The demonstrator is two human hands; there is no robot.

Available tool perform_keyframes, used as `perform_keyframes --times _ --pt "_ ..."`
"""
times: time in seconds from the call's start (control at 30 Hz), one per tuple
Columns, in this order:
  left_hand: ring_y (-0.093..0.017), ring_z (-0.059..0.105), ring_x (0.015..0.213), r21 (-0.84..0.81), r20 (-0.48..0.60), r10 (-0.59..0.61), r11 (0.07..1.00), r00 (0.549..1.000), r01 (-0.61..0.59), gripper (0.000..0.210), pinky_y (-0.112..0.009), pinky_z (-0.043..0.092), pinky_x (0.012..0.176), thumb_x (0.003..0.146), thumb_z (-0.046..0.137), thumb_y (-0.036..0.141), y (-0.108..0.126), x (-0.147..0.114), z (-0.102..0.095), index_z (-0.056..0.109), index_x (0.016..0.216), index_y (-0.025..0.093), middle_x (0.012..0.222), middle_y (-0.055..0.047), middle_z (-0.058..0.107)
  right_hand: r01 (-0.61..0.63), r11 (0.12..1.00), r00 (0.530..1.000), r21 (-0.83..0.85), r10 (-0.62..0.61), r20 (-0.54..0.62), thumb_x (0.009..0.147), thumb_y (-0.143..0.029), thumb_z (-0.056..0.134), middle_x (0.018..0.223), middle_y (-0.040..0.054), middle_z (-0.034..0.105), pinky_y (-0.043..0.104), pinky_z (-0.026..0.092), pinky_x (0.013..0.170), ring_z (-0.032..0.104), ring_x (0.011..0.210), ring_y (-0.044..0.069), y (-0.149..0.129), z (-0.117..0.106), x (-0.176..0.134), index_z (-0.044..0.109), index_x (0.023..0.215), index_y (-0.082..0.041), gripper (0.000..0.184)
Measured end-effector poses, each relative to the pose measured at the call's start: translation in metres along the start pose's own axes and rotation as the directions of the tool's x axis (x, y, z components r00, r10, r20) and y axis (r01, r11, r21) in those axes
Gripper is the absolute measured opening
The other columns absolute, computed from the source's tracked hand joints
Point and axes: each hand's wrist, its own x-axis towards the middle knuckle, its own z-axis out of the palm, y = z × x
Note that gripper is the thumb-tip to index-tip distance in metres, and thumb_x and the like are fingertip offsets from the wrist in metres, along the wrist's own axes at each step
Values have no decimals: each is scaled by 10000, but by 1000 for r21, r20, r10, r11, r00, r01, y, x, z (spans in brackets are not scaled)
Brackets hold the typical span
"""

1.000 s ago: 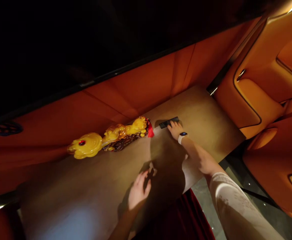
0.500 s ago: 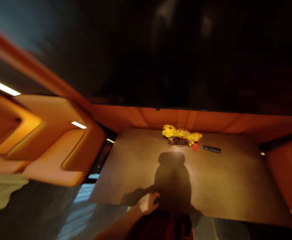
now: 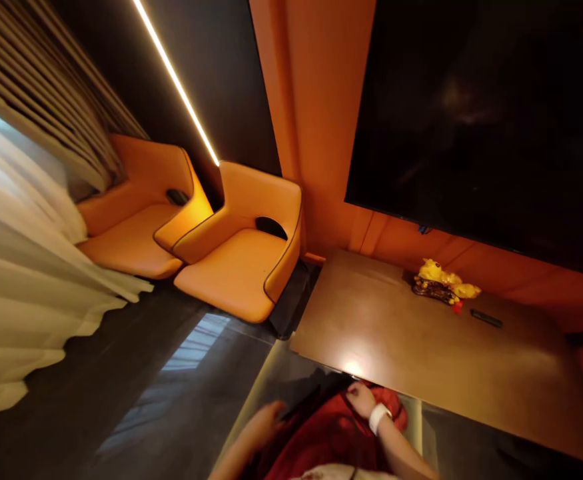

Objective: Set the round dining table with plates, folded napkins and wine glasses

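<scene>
My left hand (image 3: 270,415) is low in the view, beside the dark red clothing (image 3: 321,433) on my body. It is smeared by motion, so its fingers cannot be made out. My right hand (image 3: 362,399) is in front of the red cloth, just short of the near edge of a brown table (image 3: 396,327). Its fingers are curled in, and no object shows in them. A white band (image 3: 380,418) circles the right wrist. Toward the back of the table are a yellow animal figurine (image 3: 446,280) on a dark base and a black remote control (image 3: 486,318).
Two orange armchairs (image 3: 241,267) stand left of the table. Pale curtains (image 3: 21,300) hang at the far left and reach the dark floor (image 3: 146,387). A large black screen (image 3: 471,120) is on the orange wall (image 3: 321,120) above the table.
My view has swung left, so the table and figurine sit further right and the armchairs and curtains show more. The right hand has come into view; the left has moved away from the table.
</scene>
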Motion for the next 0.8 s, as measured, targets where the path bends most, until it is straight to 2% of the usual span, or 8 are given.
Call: perform_keyframes --times 0.07,0.13,0.23,0.3,0.4,0.53,0.63,0.8 --pt "-254 668 1196 -86 -125 -190 980 974 180 409 -303 479 1040 773 534 277 -81 -28 -30 647 1155 185 1245 -100 727 43 999 997 -32 -40 71 625 -164 622 784 27 762 317 545 873 746 893 251 -60 40 8 632 638 -230 68" --pt "-254 694 1153 -196 -190 -332 935 924 296 351 -301 506 1006 803 499 302 -146 -51 -60 644 1100 185 1166 -110 755 89 994 989 -61 -81 127 663 -150 661 845 35 771 300 524 902 734 944 237 -118 65 28 695 733 -206 95" --pt "-260 735 1047 -376 -228 -446 860 866 344 299 -308 548 938 821 467 330 -197 -63 -103 646 1015 188 1040 -111 780 137 985 981 -103 -120 153 781 -264 701 1012 84 772 286 499 949 711 1048 235 -202 80 76 741 936 -170 186" --pt "-265 739 1024 -482 -255 -456 824 853 297 301 -314 566 911 807 497 360 -199 -51 -129 659 990 184 1010 -100 781 145 982 983 -122 -128 133 850 -407 682 1167 142 735 281 486 981 679 1145 249 -256 86 118 712 1109 -133 378" --pt "-281 725 1038 -570 -263 -390 801 882 185 385 -337 570 915 761 603 435 -175 -10 -167 689 1019 162 1021 -101 777 114 986 991 -122 -104 86 860 -584 647 1323 243 641 307 494 998 643 1222 292 -331 105 185 571 1319 -38 718" --pt "-249 708 1049 -574 -207 -196 818 958 43 493 -311 542 948 779 632 386 -145 57 -219 661 1186 109 1121 -143 753 -13 996 1000 -91 15 21 838 -528 696 1326 313 610 347 534 953 662 1193 310 -410 151 256 398 1417 26 855" --pt "-222 707 1042 -465 -121 -128 884 984 58 446 -297 534 946 815 608 309 -144 95 -270 653 1219 124 1169 -131 742 -148 986 989 -71 146 -33 878 -341 643 1250 323 644 366 560 896 700 1124 313 -433 177 283 396 1389 33 680" --pt "-239 698 1094 -304 -147 -172 945 974 121 382 -320 509 995 823 598 269 -160 148 -369 681 1176 148 1182 -116 745 -251 967 967 -37 249 -62 905 -263 513 1163 206 725 337 571 860 726 1075 286 -423 185 293 541 1282 -98 412"
